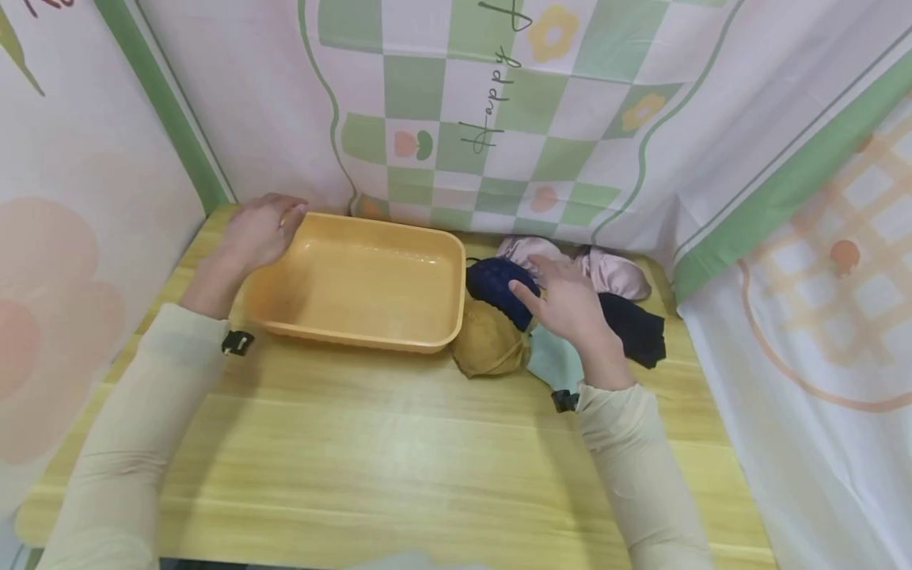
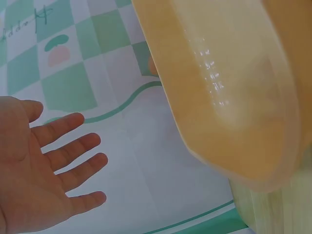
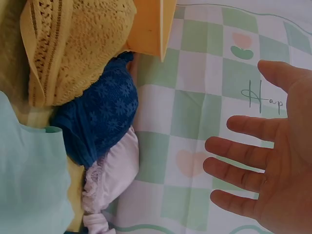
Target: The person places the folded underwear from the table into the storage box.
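In the head view my left hand (image 1: 260, 228) is over the back left corner of a yellow-orange plastic basin (image 1: 388, 346). The left wrist view shows that hand (image 2: 63, 170) with fingers spread and straight, apart from the basin (image 2: 170, 117). My right hand (image 1: 566, 305), palm empty and fingers extended, hovers above a group of garments. Around it are a navy bra (image 1: 499, 285) with a flower pattern, a mustard lace bra (image 1: 488, 340), a pink satin bra (image 1: 618, 273), a mint-green folded cloth (image 1: 554, 360) and a black folded cloth (image 1: 637, 328). My hand partly covers the pink and mint pieces.
A light wooden table (image 1: 399, 459) carries the basin and garments along its back. Behind it hangs a green-and-white checked curtain (image 1: 499, 95). More printed fabric closes in the left side (image 1: 71, 222) and the right side (image 1: 819, 317).
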### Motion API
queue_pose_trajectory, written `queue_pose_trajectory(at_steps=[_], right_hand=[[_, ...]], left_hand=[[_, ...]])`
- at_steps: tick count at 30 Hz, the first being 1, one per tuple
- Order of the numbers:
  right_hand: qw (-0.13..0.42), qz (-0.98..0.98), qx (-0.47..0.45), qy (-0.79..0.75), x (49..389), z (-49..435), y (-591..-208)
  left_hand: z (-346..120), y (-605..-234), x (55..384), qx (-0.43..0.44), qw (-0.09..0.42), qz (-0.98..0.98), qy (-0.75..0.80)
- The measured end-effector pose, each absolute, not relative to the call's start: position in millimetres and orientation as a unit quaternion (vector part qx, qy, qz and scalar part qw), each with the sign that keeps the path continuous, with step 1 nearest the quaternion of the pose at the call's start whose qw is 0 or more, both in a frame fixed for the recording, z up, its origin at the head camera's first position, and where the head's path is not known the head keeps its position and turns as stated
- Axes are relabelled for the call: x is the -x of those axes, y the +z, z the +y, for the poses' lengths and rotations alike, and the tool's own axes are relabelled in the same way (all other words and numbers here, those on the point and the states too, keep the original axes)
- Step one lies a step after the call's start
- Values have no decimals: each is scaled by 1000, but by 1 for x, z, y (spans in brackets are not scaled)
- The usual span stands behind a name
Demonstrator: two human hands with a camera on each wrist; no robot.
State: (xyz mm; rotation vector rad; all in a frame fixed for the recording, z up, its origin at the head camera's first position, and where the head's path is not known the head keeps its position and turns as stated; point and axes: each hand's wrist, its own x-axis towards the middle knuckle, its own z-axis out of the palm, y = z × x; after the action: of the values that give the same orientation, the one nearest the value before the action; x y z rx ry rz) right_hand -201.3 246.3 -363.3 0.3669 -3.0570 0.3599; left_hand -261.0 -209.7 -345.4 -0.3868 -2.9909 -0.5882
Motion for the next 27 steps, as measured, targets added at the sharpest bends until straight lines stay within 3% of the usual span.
queue_pose_trajectory(at_steps=[27], right_hand=[[-1,-988,-112,110,189,239,-379]], left_hand=[[-224,-350,264,118,50,-974,-186]])
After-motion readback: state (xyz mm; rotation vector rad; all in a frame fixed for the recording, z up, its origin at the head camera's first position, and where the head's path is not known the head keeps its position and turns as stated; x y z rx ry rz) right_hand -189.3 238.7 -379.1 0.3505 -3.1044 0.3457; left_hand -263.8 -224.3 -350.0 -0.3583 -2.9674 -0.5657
